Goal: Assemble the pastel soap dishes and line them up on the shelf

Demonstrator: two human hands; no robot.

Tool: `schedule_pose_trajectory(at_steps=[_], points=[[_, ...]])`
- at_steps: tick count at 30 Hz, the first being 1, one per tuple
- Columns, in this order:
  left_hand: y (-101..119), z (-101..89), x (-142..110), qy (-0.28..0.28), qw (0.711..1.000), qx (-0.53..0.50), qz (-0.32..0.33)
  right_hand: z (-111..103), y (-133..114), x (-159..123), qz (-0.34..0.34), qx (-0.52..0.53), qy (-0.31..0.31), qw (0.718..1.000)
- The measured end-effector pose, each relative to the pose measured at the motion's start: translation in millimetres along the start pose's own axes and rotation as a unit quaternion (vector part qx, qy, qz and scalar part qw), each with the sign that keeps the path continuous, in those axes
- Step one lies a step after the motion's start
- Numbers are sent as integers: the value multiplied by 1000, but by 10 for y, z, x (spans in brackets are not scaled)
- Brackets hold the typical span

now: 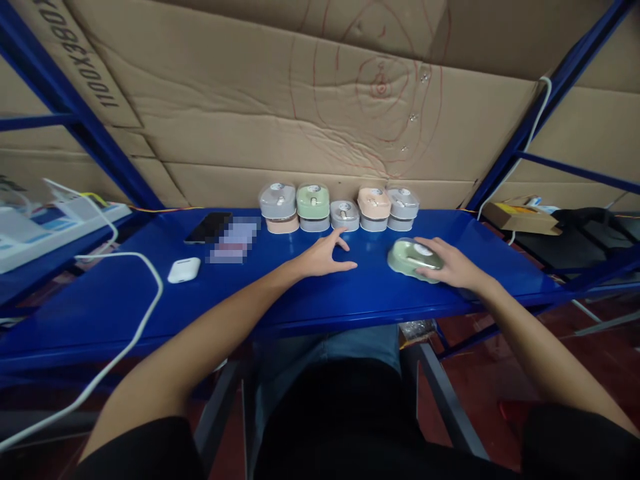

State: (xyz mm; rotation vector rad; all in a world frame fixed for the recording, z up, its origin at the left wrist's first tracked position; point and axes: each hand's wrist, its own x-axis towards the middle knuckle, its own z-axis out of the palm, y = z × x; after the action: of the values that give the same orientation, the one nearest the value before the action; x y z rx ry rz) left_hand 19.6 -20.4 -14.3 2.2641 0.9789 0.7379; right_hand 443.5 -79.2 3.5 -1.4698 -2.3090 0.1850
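My right hand (450, 265) lies over a green lidded plastic box (411, 259) on the blue shelf (310, 297), fingers curled round its right side. My left hand (324, 255) rests on the shelf with its fingers spread, holding nothing, just in front of a single grey-lidded box (345, 215). Behind, a row of stacked boxes stands against the cardboard: grey over peach (278, 207), green over grey (313, 206), peach over grey (374, 207) and grey over grey (403, 208).
A black phone (208, 227) and a blurred flat item (234, 240) lie at the back left. A white earbud case (183, 270) sits near a white cable (135, 327). Cardboard sheets (310, 100) form the back wall. A flat brown box (523, 217) lies on the right shelf.
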Motion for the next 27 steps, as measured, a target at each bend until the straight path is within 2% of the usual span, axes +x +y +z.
schedule_pose_trajectory(at_steps=[2,4,6,9,12,16,22,25,27], points=[[10,-1,0,-1,1000,4,-1,-126,381,-138,61,-32,39,997],[11,-1,2,0,1000,9,-3,-218,731,-156,127,-60,71,988],[9,-1,5,-1,1000,16,-1,-271,1002,-60,193,-83,97,973],[14,-5,4,-2,1000,27,3,-292,1219,214,254,-92,121,955],[27,-11,-3,-8,999,38,0,-275,1260,519,298,-79,125,943],[38,-27,-9,-15,999,52,0,-210,1192,906,326,-60,122,936],[38,-52,-9,-30,998,53,2,56,958,1492,338,-21,158,928],[43,-54,-12,-38,998,57,-2,159,867,1607,335,-4,171,927],[45,-53,-12,-40,997,61,-5,143,830,1583,340,3,179,923]])
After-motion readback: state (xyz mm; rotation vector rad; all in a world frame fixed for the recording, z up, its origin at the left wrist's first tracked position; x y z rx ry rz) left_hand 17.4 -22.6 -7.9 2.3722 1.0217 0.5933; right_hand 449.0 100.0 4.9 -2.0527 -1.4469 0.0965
